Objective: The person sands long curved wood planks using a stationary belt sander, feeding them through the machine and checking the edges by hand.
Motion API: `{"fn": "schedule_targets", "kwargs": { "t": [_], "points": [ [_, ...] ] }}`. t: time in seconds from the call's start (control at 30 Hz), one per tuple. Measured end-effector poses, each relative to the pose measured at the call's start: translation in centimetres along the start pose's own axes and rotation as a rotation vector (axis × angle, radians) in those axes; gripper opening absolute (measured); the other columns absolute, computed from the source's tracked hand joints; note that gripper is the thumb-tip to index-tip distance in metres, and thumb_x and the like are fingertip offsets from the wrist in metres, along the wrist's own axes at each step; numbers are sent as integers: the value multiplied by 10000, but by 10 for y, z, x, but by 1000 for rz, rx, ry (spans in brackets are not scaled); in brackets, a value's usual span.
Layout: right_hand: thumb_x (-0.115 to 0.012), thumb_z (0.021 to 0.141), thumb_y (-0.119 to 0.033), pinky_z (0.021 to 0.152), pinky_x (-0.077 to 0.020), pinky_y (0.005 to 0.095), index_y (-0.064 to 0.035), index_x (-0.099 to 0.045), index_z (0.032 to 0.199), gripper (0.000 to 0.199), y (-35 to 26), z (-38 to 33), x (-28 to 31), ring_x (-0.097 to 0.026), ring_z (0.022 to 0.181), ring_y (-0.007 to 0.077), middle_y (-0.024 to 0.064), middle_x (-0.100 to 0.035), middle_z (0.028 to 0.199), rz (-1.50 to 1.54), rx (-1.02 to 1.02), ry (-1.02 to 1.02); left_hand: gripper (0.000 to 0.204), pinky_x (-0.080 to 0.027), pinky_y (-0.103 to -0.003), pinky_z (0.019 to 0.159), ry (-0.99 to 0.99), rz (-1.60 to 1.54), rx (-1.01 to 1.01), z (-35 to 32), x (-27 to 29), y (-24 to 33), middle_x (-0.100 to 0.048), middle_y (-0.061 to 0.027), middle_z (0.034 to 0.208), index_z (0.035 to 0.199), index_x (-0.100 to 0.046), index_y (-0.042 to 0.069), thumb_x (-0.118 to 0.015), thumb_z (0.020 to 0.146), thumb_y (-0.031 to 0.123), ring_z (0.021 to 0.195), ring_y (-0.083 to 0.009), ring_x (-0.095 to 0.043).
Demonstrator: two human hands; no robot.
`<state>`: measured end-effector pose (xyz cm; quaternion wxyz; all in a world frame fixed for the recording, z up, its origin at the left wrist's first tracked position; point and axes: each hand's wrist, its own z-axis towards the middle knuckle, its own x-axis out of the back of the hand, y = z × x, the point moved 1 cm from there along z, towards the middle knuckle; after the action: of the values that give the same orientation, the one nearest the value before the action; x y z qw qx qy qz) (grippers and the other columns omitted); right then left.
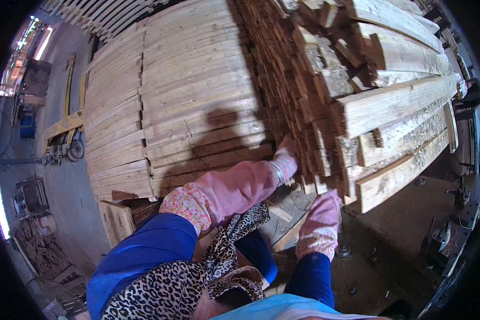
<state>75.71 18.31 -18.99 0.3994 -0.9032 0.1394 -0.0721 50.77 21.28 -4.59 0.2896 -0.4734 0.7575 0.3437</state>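
Observation:
A stack of rough-sawn boards [320, 154] with uneven ends rises in front of me. My left hand [286, 152] reaches across to the left side of this stack, at the dark board ends; its fingers are hidden there. A silver band circles that wrist, above a pink sleeve with a flowered cuff. Lower down, my right hand [329, 201] is at the near ends of the bottom boards. Its fingers are out of sight behind the pink sleeve, so whether it grips a board does not show. Left of the stack lies a broad pile of pale, evenly layered slats [197, 80].
Thick planks [394, 106] jut out on the right, with bark-edged pieces among them. A yellow metal frame [64, 125] with a wheel stands on the grey floor at left. Machinery [448, 237] is at the lower right. Below my arms lie loose wood scraps [290, 234].

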Motion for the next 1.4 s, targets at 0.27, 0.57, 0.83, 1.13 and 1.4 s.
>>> {"fn": "schedule_targets", "kwargs": {
  "t": [0.27,0.57,0.83,1.13,1.4],
  "points": [
    [-499,1034,-413,1122,-426,420,-80,-309,1562,653,-4,-16,-10,-504,1343,356,195,-482,1495,-40,10,8,375,-538,-390,891,1,1569,-335,-8,11,24,-661,-35,1244,1339,-615,123,-516,1045,334,1100,-205,-639],
    [-497,1037,-391,1107,-440,431,-91,-330,1548,615,2,-49,10,-519,1322,346,183,-499,1473,-21,-33,78,410,-482,-396,995,-266,2694,-466,1,17,25,-623,-24,1400,1403,-604,172,-513,1031,321,1264,-205,-590],
    [-495,1041,-372,1094,-454,441,-101,-348,1535,582,9,-67,15,-531,1302,337,173,-514,1454,11,-78,72,392,-484,-396,1007,-311,2686,-504,-9,15,19,-631,-43,1386,1374,-616,160,-527,1020,303,1259,-222,-596],
    [-492,1044,-350,1079,-469,452,-112,-369,1521,546,16,-74,-3,-545,1281,328,162,-531,1432,79,-62,58,338,-520,-392,965,-320,2461,-562,-20,19,42,-668,-83,1266,1284,-644,107,-552,1008,279,1150,-253,-637],
    [-491,1048,-331,1066,-482,461,-122,-388,1508,516,55,-98,-80,-558,1262,319,152,-546,1413,336,12,54,301,-551,-389,928,-321,2024,-587,-48,32,116,-700,-119,1160,1204,-669,61,-574,997,258,1053,-280,-674]
  ]
}}
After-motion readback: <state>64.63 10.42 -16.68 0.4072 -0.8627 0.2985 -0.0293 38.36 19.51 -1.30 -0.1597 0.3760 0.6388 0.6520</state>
